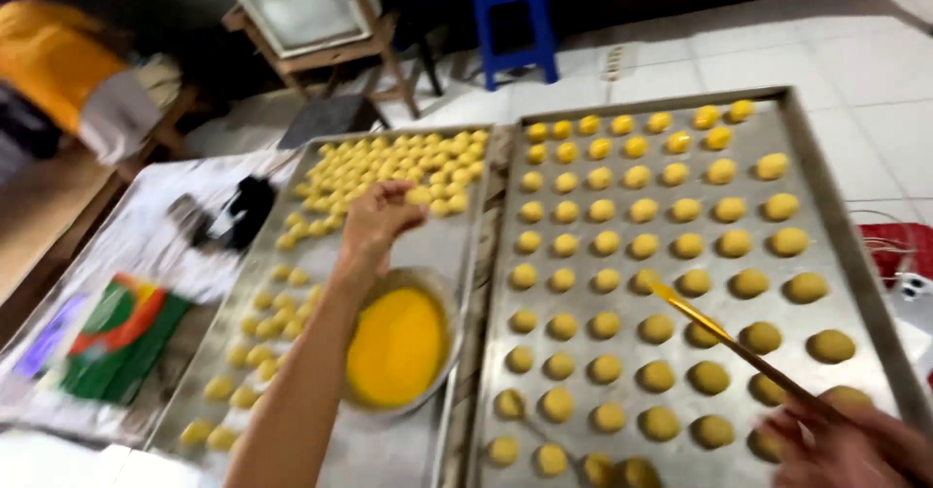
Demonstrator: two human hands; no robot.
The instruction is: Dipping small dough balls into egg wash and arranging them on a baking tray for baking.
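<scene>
brush (724, 337) in right hand (855, 449) grip, clamped; left hand (374, 221) grip pinches dough ball (420, 196) above bowl (398, 342).

Two metal baking trays (812, 172) lie side by side — seemingly on the white tiled floor (875, 51).

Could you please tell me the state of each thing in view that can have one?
Right tray: filled with neat rows of dough balls.
Left tray: partly filled.
Bowl: holds yellow liquid.
Brush: held, tip over the dough balls.
Left hand: pinching a ball.
Right hand: gripping the brush.
</scene>
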